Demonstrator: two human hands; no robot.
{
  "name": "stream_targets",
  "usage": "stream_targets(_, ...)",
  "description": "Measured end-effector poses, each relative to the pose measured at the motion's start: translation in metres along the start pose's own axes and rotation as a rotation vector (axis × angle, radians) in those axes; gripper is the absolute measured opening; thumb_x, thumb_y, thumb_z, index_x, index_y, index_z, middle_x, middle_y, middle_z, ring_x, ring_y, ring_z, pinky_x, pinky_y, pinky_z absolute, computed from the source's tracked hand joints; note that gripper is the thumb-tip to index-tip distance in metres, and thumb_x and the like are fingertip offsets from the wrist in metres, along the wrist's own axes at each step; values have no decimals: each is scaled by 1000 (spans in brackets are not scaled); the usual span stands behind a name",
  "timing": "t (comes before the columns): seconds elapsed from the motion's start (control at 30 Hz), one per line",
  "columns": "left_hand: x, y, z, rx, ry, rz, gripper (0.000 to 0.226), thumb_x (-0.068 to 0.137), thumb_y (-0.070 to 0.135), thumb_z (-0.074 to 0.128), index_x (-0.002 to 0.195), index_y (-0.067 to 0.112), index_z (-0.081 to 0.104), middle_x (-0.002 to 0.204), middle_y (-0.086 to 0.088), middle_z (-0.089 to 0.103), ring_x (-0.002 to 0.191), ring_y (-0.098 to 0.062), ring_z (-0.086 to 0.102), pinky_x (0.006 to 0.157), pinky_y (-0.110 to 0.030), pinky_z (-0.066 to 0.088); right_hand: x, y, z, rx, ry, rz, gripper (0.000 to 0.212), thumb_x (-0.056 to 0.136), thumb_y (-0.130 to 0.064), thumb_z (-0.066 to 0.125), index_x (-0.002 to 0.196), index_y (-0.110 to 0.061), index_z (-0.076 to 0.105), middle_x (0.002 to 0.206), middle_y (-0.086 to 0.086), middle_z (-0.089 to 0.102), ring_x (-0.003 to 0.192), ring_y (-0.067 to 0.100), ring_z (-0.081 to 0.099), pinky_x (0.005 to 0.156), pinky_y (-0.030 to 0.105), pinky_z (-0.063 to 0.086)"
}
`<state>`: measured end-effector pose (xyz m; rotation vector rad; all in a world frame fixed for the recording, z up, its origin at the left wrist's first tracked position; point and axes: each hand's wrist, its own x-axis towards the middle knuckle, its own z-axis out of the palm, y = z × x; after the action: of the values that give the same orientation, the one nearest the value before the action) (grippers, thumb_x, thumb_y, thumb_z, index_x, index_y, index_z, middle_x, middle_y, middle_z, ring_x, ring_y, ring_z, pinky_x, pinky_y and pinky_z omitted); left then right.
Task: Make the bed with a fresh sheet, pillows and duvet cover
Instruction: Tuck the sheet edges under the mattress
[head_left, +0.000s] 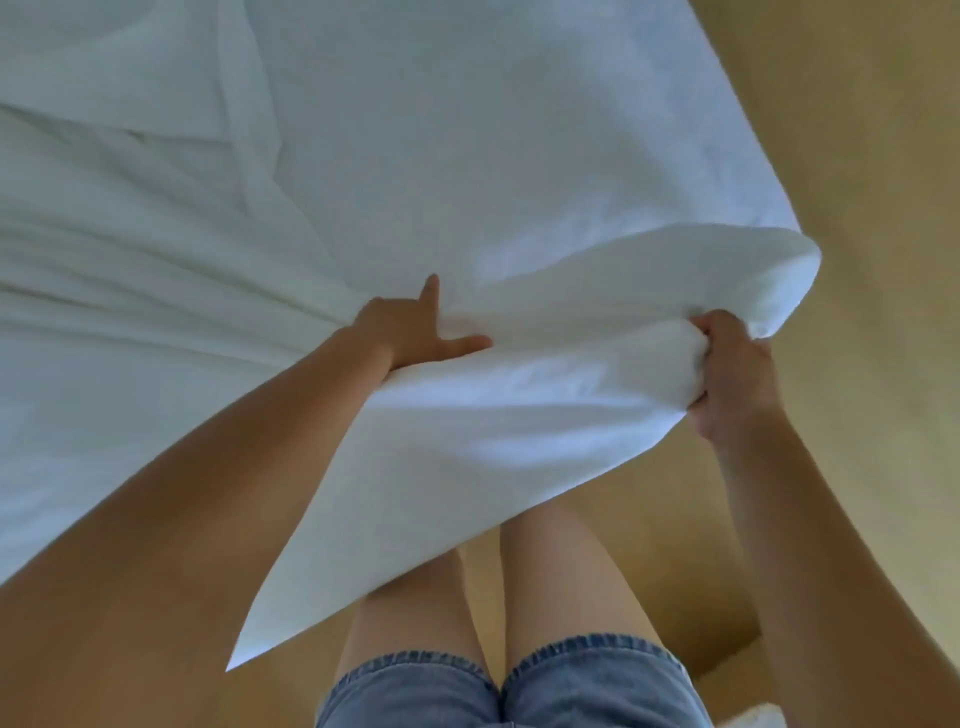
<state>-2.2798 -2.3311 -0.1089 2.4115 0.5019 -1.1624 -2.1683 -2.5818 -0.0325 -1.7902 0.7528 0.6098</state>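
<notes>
White sheet (415, 156) fills upper L of view, creased toward L edge, smoother at centre. L hand (410, 332) rests on sheet w/ index finger and thumb straight; other fingers hidden in cloth. R hand (732, 374) grips a bunched roll of sheet edge, fingers curled round it. Between the hands the edge is rolled over; below, a pointed flap hangs in front of bare legs (561, 582). Denim shorts (597, 686) at bottom; tan floor (857, 208) at R.
</notes>
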Motion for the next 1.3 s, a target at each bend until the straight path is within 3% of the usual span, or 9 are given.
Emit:
stream_targets(0.1,-5,6,-8,-359,-98,-35,109,58,95,22,126,17,54,123,-4,61,105,-24,58,89,-37,41,16,-45,19,0,-23,-76,25,66,-29,60,87,-15,60,68,1,55,56,16,57,48,22,44)
stream_targets(0.37,10,24,-120,-736,-177,138,41,82,64,56,119,47,48,112,31,51,97,6,51,74,-14,36,94,-184,107,78,-231,-137,14,79,-13,59,65,-16,61,58,-1,61,57,16,61,61,30,54)
stream_targets(0.6,88,99,-286,-753,815,-72,45,55,60,62,75,19,59,76,5,65,78,-21,65,65,-30,48,183,-354,165,201,-316,-222,8,84,-22,62,88,-16,64,77,0,70,77,18,68,63,29,56)
stream_targets(0.7,139,104,-386,-728,1230,-49,45,71,57,67,87,19,50,88,1,65,91,-29,62,69,-32,44,218,-429,205,298,-464,-296,44,89,-44,59,127,-23,52,115,1,67,101,21,67,78,38,57)
stream_targets(0.83,205,79,-387,-273,723,-142,100,75,68,60,149,16,15,153,-7,29,141,-26,24,112,-47,22,250,-394,249,-155,-380,-344,82,84,-66,51,148,-19,28,149,3,36,136,24,36,110,39,31)
stream_targets(0.97,211,28,-274,-181,239,-303,123,64,81,57,149,28,-14,158,-4,-19,145,-27,-17,113,-57,-3,255,-239,217,-669,-243,-312,98,77,-60,64,150,-17,15,153,13,21,140,32,19,112,47,18)
stream_targets(1.1,174,-7,-159,-60,65,-319,134,54,87,56,138,33,-34,150,-1,-36,144,-28,-20,112,-58,5,220,-127,154,-845,-80,-200,120,62,-62,76,151,-21,6,151,11,20,137,33,19,104,55,25)
stream_targets(1.2,152,-6,-129,-21,280,-224,115,64,61,73,149,17,10,156,-15,1,141,-43,20,102,-61,33,188,-98,153,-699,-279,-134,110,73,-45,76,151,-15,4,149,11,32,135,30,32,105,47,31)
stream_targets(1.3,154,4,-135,41,597,-176,46,65,21,86,104,1,71,113,-29,63,92,-50,63,63,-54,56,187,-115,176,-649,-436,-155,62,92,-19,58,145,-5,29,136,17,50,126,32,47,103,36,38)
